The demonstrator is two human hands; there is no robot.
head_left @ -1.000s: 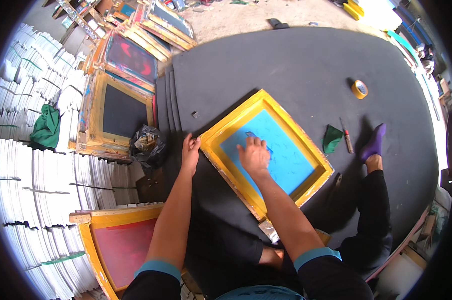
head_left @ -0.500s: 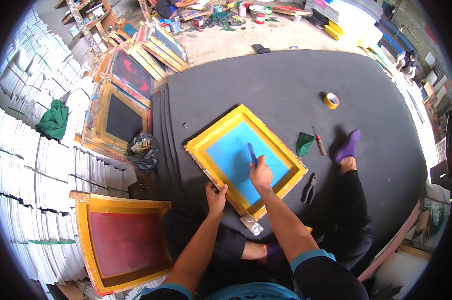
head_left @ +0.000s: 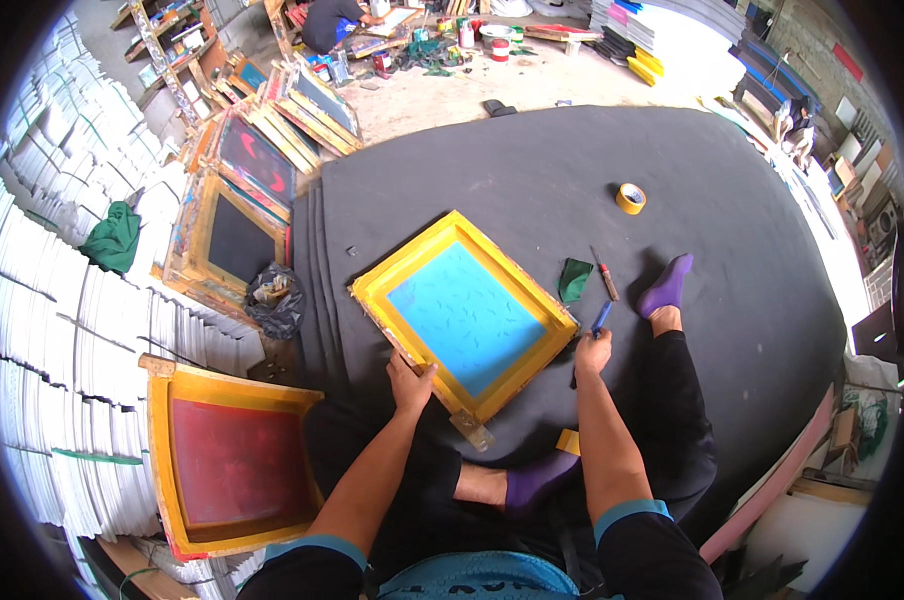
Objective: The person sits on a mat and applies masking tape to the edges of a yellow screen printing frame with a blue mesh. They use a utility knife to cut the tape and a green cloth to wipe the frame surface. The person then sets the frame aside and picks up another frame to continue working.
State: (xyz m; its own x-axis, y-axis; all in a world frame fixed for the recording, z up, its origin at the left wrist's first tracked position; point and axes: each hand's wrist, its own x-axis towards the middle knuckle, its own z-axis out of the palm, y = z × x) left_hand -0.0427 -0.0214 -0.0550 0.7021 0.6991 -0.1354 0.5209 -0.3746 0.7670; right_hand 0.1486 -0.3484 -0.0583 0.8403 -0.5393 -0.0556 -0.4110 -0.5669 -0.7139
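A screen-printing frame with yellow-taped borders and a blue mesh lies tilted on the dark sheets. Small dark flecks are scattered across the mesh. My left hand grips the frame's near-left edge, thumb on top. To the right of the frame, my right hand is closed round a slim blue utility knife, raised clear of the mesh. Beyond that hand are a red-handled screwdriver and a green cloth scrap. The pliers are mostly covered by my right hand and forearm.
A roll of yellow tape rests farther out on the dark sheets. Another frame with red mesh leans at my left, beside tall white stacks. A black plastic bag and more frames stand beyond. People work in the background.
My right hand has swung right with the utility knife, from over the blue mesh to beside the frame. My left hand stays on the frame's edge. The whole view has shifted slightly.
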